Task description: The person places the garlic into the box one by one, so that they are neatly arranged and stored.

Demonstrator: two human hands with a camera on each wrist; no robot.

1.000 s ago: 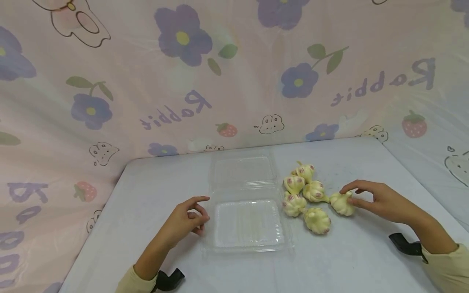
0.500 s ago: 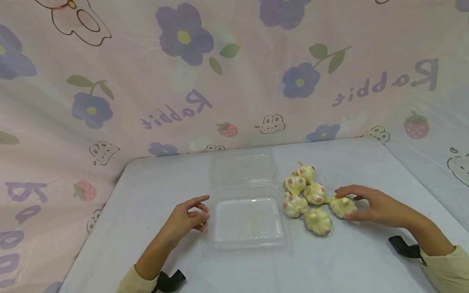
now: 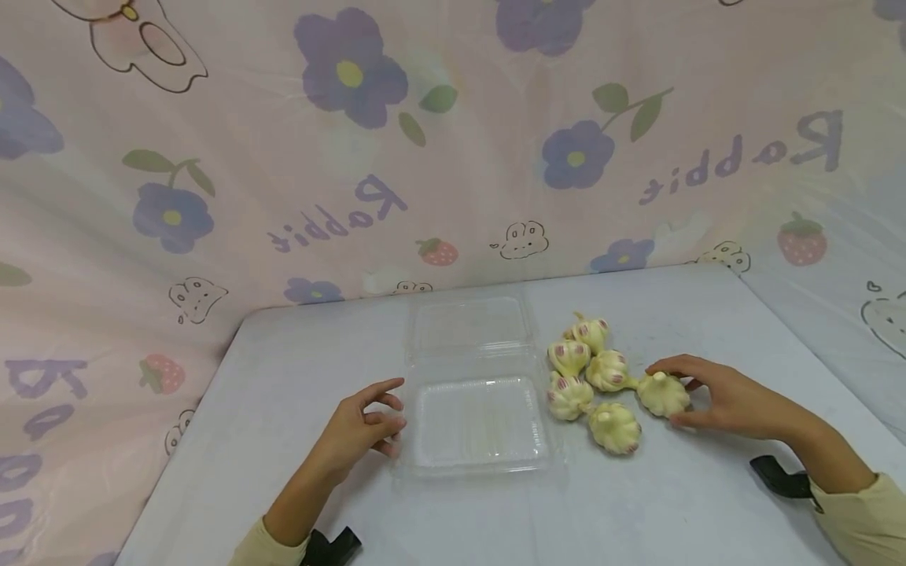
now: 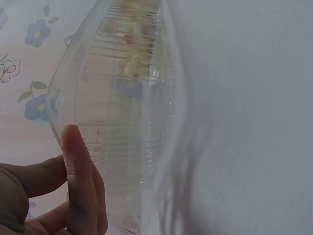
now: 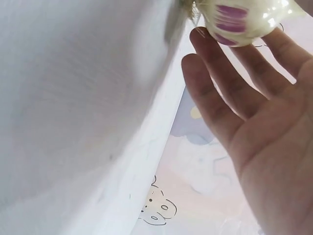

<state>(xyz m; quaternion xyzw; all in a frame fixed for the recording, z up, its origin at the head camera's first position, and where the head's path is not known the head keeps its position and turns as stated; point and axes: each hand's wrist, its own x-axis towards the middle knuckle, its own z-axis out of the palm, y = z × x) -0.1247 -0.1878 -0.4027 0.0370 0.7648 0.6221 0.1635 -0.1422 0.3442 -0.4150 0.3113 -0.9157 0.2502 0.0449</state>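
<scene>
In the head view, my right hand (image 3: 736,398) has thumb and fingers around a garlic bulb (image 3: 662,395) at the right end of a cluster. The bulb sits on the table with its stem up. In the right wrist view, long, nearly straight fingers (image 5: 220,63) lie against the purple-streaked bulb (image 5: 239,22). My left hand (image 3: 357,424) stays by the left edge of a clear plastic clamshell box (image 3: 481,469), fingers loosely bent. From the left wrist view, its fingers (image 4: 80,171) overlap the box's edge; whether they touch is unclear.
Several other garlic bulbs (image 3: 613,428) lie close together right of the box. The box's lid (image 3: 469,324) is folded back flat toward the rear. A patterned curtain (image 3: 453,157) hangs behind the white table (image 3: 318,346).
My right thumb and fingers have spread from the top of the end bulb to around its sides. That bulb has turned slightly. My left hand has hardly moved.
</scene>
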